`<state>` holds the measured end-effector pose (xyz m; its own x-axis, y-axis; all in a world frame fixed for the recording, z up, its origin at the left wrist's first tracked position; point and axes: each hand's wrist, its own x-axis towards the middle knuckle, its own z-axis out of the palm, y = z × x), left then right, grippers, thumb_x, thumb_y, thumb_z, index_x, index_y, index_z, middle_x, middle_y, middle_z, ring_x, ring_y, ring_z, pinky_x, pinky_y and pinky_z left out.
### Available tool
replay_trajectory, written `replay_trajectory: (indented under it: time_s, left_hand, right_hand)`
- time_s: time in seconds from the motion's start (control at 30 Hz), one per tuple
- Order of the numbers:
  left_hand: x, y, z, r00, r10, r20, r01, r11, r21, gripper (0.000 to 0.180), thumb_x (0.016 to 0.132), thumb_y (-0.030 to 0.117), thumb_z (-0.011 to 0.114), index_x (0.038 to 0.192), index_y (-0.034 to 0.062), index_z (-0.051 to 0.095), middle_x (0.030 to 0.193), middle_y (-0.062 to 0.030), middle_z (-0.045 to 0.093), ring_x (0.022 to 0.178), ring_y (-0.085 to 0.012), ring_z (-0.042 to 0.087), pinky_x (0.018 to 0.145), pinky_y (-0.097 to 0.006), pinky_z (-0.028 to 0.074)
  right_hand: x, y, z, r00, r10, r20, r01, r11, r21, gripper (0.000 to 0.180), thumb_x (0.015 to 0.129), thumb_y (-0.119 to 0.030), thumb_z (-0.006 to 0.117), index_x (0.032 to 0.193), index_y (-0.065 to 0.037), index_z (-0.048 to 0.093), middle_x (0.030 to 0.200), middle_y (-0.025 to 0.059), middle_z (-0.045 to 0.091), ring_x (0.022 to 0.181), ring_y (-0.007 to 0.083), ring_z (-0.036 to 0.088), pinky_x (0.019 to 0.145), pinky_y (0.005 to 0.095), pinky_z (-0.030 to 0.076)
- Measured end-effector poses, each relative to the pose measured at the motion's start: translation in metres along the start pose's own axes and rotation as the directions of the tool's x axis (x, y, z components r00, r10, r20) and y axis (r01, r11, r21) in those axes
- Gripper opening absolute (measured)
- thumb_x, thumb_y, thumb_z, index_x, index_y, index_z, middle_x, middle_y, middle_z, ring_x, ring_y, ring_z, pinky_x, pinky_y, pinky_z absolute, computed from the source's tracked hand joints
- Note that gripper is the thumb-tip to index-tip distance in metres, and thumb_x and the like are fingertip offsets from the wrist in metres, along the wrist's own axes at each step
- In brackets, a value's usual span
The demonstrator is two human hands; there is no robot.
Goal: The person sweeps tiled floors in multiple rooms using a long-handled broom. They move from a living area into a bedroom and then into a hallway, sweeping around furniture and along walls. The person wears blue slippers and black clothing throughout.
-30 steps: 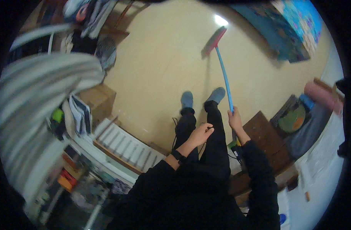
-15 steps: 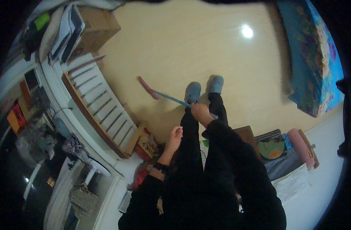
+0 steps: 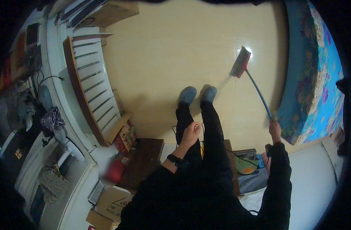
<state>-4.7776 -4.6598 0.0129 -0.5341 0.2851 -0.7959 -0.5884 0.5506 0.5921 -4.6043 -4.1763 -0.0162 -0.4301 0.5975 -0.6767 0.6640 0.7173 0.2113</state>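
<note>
My right hand is stretched out to the right, its fingers wrapped around the blue handle of a broom. The broom's red head with dark bristles points away from me, over the tiled floor near a bright light reflection. I cannot tell whether the bristles touch the floor. My left hand hangs in front of my legs, fingers curled in and nothing visible in them. A dark band circles that wrist. Below the hands my grey-blue shoes stand on the floor.
A bed with a blue floral cover stands at the right, close to the broom handle. On the left is a white slatted frame with a brown wooden edge. Cardboard boxes sit at the lower left. A brown wooden surface lies beside my legs.
My right hand has swung out to the right with the broom, whose head went from left of my feet to the far right. My left hand has shifted slightly right.
</note>
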Motion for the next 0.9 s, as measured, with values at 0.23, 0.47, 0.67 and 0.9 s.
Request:
replay_trajectory:
  time_s: [0.23,0.47,0.67,0.9]
  left_hand:
    - [0.018,0.020,-0.021,0.989,0.085,-0.119,-0.093,0.993,-0.066,0.023,0.095,0.023,0.054,0.108,0.0038,0.057,0.075,-0.0047,0.058,0.066,-0.0123,0.055,0.059,-0.027,0.046]
    - [0.050,0.043,-0.130,0.976,-0.112,-0.185,0.082,0.983,-0.162,0.027,0.092,0.028,0.056,0.105,0.0045,0.061,0.077,-0.0095,0.063,0.069,-0.0192,0.061,0.063,-0.033,0.049]
    - [0.111,0.047,-0.220,0.959,-0.141,-0.248,0.106,0.983,-0.150,0.029,0.094,0.030,0.052,0.102,0.0036,0.061,0.072,-0.0058,0.060,0.063,-0.0141,0.058,0.056,-0.029,0.047]
    - [0.151,0.071,-0.214,0.985,-0.061,-0.160,0.035,0.987,-0.158,0.031,0.094,0.033,0.051,0.100,0.0036,0.061,0.071,-0.0090,0.062,0.066,-0.0203,0.062,0.061,-0.032,0.049]
  right_hand:
    - [-0.020,-0.138,-0.041,0.963,-0.199,0.182,0.206,0.978,-0.021,0.037,0.099,-0.035,0.030,0.118,-0.011,0.051,0.085,0.0227,0.064,0.078,0.0421,0.062,0.065,0.0521,0.048]
    - [-0.021,-0.489,-0.039,0.633,-0.772,0.056,0.770,0.635,0.062,0.035,0.087,-0.017,0.051,0.119,-0.001,0.049,0.081,0.0169,0.065,0.074,0.0330,0.066,0.063,0.0434,0.054]
    - [0.074,-0.601,-0.023,0.654,-0.756,0.026,0.755,0.651,-0.077,0.016,0.088,-0.015,0.050,0.093,-0.006,0.063,0.091,0.0136,0.067,0.084,0.0301,0.066,0.067,0.0426,0.054]
    - [0.109,-0.304,-0.088,0.961,-0.277,-0.006,0.273,0.941,0.198,0.027,0.096,-0.027,0.040,0.099,-0.004,0.054,0.090,0.0246,0.062,0.085,0.0446,0.058,0.071,0.0527,0.047]
